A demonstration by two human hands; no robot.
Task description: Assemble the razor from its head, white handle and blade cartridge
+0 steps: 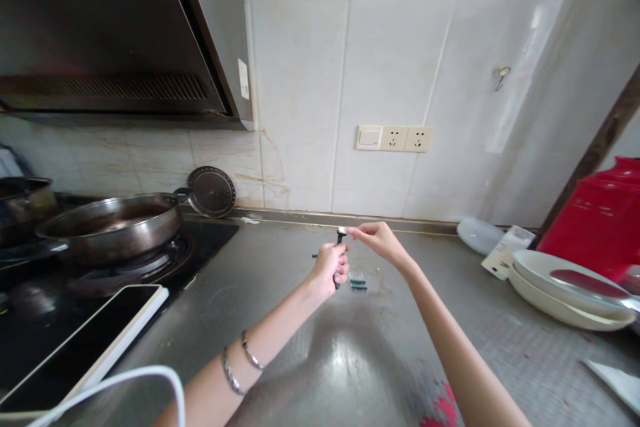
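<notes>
My left hand (331,265) is wrapped around the black handle of what looks like a razor (341,236), held upright above the counter. At the top of the handle sits a small pale and dark head. The fingertips of my right hand (376,238) are pinched together at the right side of that head; whether they grip a part of it is too small to tell. Below and right of my left hand, a small clear case with dark green strips (357,281), like blade cartridges, lies on the steel counter (280,347). A small dark piece (315,255) shows just left of my left hand.
On the left, a steel pan (115,230) stands on the black stove, with a phone (95,340) and white cable (150,371) nearer me. Stacked white dishes (555,293), a small box (509,251), a clear bowl (479,235) and a red container (595,220) stand right.
</notes>
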